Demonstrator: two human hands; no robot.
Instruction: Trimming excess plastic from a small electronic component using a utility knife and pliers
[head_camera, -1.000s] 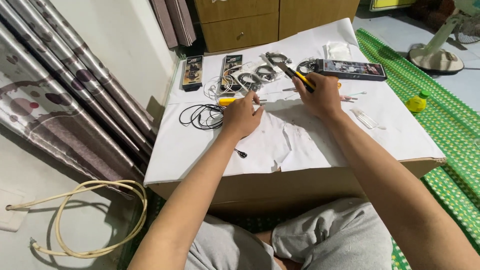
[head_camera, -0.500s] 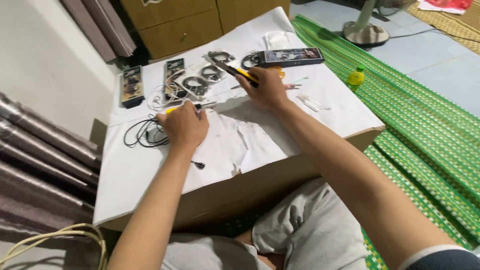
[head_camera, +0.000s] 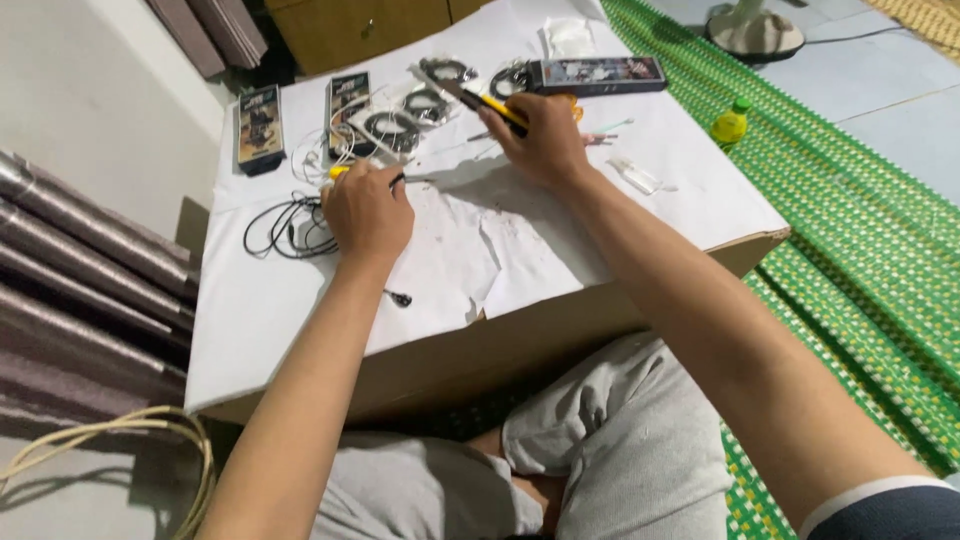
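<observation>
Near edge: small black earbud (head_camera: 400, 298) loose on white paper-covered tabletop (head_camera: 280, 330), could roll off if paper shifts.
Left hand (head_camera: 366, 210): grip clamped on yellow-handled tool (head_camera: 340, 172); black cable (head_camera: 295, 228) coiled just beside, snag risk if hand drags.
Right hand (head_camera: 545, 145): grip clamped on yellow-black cutter (head_camera: 490, 103), blade end toward bagged cable coils (head_camera: 395, 128); slip could nick bag.
Far: long dark box (head_camera: 600, 73).

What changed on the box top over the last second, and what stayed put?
The view swung, nothing more. The left hand keeps its yellow-handled tool by the black cable; the right hand still grips the yellow-and-black tool. Packages, coils and bottle lie as before.
</observation>
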